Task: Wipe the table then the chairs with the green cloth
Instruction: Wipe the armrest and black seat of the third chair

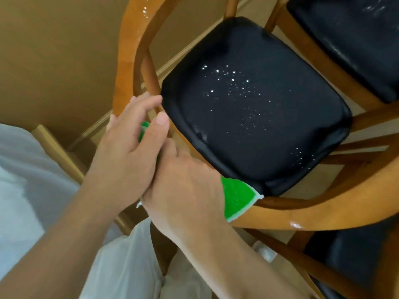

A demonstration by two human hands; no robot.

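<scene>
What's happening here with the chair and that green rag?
A person is at a wooden chair with a black seat cushion, both hands bunched together at its near corner. The left hand and right hand hold a green cloth, which pokes out over the curved wooden rim. Small shiny droplets dot the cushion, so the seat looks not yet wiped. A second chair stands beside it.

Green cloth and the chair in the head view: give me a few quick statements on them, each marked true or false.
1. Both hands are on the green cloth. True: the left hand and right hand both hold it.
2. The black seat cushion has light specks on it. True.
3. The cloth lies spread across the seat cushion. False: it is bunched in the hands at the chair frame, beside the cushion.
4. The chair frame is metal. False: it is glossy wood.
</scene>
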